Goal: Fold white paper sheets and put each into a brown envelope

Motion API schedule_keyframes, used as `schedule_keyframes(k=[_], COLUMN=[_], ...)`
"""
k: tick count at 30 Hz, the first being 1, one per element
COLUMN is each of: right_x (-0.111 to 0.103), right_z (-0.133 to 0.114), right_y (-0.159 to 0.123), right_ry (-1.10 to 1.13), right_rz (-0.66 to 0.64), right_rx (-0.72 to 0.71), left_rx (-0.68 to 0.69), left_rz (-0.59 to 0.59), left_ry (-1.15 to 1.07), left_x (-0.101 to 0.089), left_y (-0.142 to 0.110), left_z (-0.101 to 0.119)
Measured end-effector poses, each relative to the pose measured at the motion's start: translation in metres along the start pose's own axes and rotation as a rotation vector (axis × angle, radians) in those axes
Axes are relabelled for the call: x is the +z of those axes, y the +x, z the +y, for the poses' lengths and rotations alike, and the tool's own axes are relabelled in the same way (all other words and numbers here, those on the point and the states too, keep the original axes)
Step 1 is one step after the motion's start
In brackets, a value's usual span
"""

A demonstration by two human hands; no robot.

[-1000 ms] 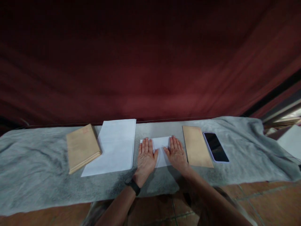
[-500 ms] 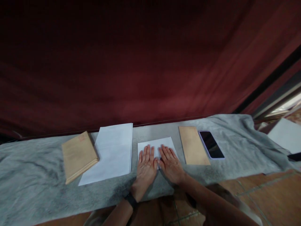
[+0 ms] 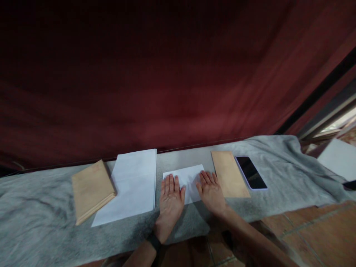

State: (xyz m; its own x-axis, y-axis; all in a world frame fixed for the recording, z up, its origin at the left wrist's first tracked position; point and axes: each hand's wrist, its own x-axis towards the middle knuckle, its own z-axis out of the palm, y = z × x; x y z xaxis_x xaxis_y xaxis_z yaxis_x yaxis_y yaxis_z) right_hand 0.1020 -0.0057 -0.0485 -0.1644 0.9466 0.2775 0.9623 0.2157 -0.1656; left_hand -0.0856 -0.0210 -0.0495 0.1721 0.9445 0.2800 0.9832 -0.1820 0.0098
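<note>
A folded white sheet of paper [image 3: 189, 185] lies on the grey cloth between my hands. My left hand [image 3: 171, 194] rests flat on its left part, fingers stretched out and thumb apart. On the right part of the sheet lies my right hand [image 3: 210, 190], also flat, its fingertips near the sheet's right edge. A single brown envelope [image 3: 230, 174] is just right of my right hand. To the left of my left hand lie larger white sheets [image 3: 133, 185], partly under a stack of brown envelopes [image 3: 93, 191].
A phone [image 3: 251, 173] with a lilac case lies right of the single envelope. Grey cloth [image 3: 41, 207] covers the long narrow surface. Behind it hangs a dark red curtain [image 3: 178, 92]. Tiled floor [image 3: 319, 230] shows at the lower right.
My hands have moved apart across the folded sheet, the right one going right to its edge and the left slightly left. More of the sheet's middle shows now.
</note>
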Motion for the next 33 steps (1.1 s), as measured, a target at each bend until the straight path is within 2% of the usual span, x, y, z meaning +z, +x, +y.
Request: schedule_keyframes(k=[2,4,7,10,14,23,33], right_x=[-0.005,-0.005,0.004,0.017,0.029,0.039,0.042], right_z=[-0.006,-0.013,-0.021,-0.022,-0.017,0.002,0.023], right_y=[0.01,0.019,0.024,0.024,0.023,0.023,0.029], right_ry=[0.036,0.088,0.149,0.133,0.056,-0.062,-0.091], right_rz=[-0.017,-0.024,-0.033,-0.025,0.021,0.108,0.135], right_rx=[0.011,-0.05,-0.17,-0.206,-0.172,-0.063,-0.094], left_rx=[0.036,0.074,0.099,0.092,0.054,-0.081,-0.086], left_rz=[0.009,-0.001,-0.035,-0.038,-0.037,-0.052,-0.046], left_ry=[-0.026,-0.046,-0.046,-0.049,-0.071,-0.094,-0.111], left_x=[0.002,0.005,0.01,0.013,0.013,0.006,-0.001], left_y=[0.003,0.006,0.01,0.012,0.015,0.019,0.007], left_z=[0.006,0.011,0.017,0.016,0.008,-0.002,-0.013])
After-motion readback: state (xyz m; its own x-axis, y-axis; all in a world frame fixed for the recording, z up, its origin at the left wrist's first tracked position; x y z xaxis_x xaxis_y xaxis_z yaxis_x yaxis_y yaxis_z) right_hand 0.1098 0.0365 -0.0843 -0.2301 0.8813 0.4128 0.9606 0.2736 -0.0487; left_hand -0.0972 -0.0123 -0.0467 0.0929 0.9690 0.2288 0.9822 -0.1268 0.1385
